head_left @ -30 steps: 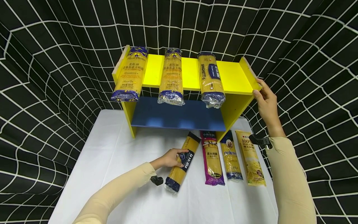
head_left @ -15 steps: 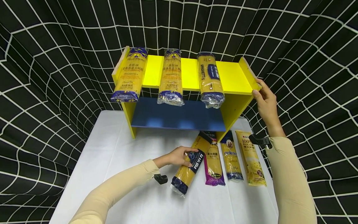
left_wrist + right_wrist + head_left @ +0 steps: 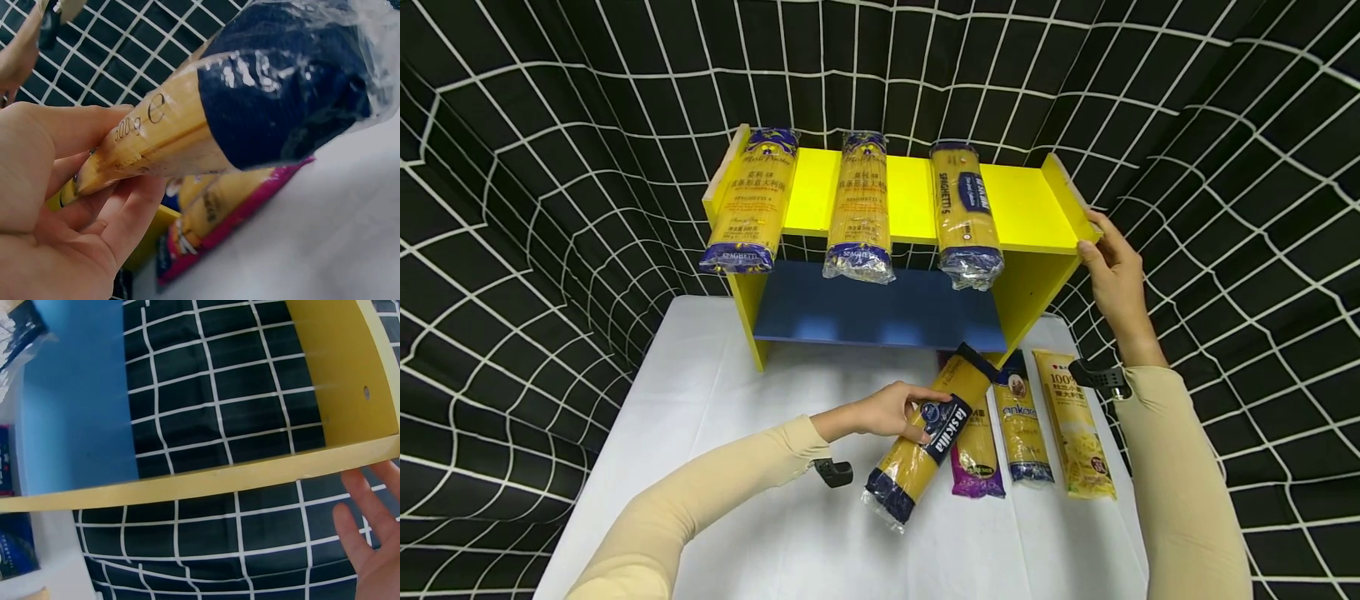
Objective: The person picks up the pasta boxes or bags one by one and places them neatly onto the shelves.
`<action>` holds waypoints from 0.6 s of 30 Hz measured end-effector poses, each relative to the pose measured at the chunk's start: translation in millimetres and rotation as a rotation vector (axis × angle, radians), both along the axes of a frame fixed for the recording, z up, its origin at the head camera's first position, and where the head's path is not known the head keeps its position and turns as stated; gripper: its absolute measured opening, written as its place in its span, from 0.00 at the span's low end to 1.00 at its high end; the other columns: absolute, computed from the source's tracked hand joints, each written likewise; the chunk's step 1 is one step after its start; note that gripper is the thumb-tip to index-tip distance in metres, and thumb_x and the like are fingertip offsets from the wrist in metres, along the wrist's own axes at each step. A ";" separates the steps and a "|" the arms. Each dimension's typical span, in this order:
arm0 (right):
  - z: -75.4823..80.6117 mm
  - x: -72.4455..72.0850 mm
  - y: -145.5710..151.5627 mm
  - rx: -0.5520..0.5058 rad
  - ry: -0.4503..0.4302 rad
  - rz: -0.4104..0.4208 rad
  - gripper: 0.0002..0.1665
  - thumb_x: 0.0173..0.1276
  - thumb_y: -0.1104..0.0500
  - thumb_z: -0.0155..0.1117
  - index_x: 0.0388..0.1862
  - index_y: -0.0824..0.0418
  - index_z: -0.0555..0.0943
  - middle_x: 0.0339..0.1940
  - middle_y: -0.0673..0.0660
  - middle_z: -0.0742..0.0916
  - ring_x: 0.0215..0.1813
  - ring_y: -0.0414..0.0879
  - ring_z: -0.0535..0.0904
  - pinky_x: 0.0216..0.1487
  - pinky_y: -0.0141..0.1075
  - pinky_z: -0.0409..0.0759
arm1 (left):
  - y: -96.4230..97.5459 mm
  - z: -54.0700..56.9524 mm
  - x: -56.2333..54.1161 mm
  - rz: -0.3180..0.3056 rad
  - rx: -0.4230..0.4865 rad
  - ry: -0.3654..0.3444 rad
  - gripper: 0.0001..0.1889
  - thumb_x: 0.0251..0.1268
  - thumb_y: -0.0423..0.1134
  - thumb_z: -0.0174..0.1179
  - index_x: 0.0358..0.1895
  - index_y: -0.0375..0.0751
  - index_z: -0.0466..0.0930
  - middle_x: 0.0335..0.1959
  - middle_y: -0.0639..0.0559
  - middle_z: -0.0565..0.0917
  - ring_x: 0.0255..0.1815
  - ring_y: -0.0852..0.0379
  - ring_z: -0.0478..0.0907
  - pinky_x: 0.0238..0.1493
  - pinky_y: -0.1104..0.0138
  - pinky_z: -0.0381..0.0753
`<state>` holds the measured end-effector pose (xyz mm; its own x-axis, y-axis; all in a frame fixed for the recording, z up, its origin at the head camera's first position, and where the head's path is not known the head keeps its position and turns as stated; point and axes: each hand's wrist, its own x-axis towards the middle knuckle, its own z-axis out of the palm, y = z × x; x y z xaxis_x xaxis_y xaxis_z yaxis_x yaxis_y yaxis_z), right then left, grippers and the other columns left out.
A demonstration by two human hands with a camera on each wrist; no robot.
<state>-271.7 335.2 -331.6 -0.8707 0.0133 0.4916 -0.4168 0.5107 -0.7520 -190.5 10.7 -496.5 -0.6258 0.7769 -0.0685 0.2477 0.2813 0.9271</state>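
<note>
A blue-banded spaghetti pack (image 3: 936, 433) is held at its middle by my left hand (image 3: 887, 410), with the thumb on one side and the fingers on the other. It is tilted, its far end near the shelf and its clear wrapper end toward me. Under it, partly covered, lies a pink and purple pasta pack (image 3: 977, 467). My right hand (image 3: 1116, 271) holds the upper front corner of the yellow and blue shelf (image 3: 1030, 200) at its right side panel. In the right wrist view its fingers (image 3: 369, 506) lie along the panel's outer side.
Three spaghetti packs, left (image 3: 752, 200), middle (image 3: 860, 204) and right (image 3: 966, 212), lie on the yellow top board, their ends overhanging its front. A blue ankara pack (image 3: 1022, 425) and a pale yellow pasta pack (image 3: 1075, 425) lie on the white table (image 3: 760, 533).
My left hand has moved the blue-banded spaghetti pack right and lifted it, so that it now covers part of the pink and purple pack. My right hand has stayed at the shelf corner.
</note>
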 end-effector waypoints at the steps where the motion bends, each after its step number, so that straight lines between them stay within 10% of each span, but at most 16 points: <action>1: 0.1 0.0 0.0 -0.001 0.002 0.001 0.26 0.78 0.58 0.52 0.74 0.51 0.70 0.56 0.50 0.83 0.50 0.30 0.77 0.52 0.19 0.73 | 0.2 4.7 -0.6 -0.014 -0.003 0.013 0.36 0.57 0.32 0.70 0.71 0.47 0.70 0.60 0.46 0.82 0.13 0.65 0.56 0.21 0.74 0.62; 9: -0.1 1.0 0.3 -0.006 -0.002 0.006 0.26 0.78 0.59 0.53 0.73 0.51 0.70 0.57 0.51 0.83 0.51 0.31 0.77 0.52 0.19 0.73 | 1.5 40.7 -7.7 -0.129 0.011 0.087 0.36 0.58 0.32 0.70 0.72 0.43 0.69 0.64 0.45 0.80 0.14 0.64 0.56 0.22 0.75 0.61; 18: 1.5 0.9 0.5 0.007 -0.016 -0.008 0.27 0.78 0.58 0.53 0.74 0.50 0.70 0.55 0.49 0.83 0.49 0.29 0.77 0.50 0.20 0.74 | 4.7 83.4 -9.1 -0.108 0.035 0.115 0.36 0.58 0.34 0.70 0.71 0.49 0.70 0.56 0.52 0.82 0.16 0.63 0.60 0.22 0.74 0.64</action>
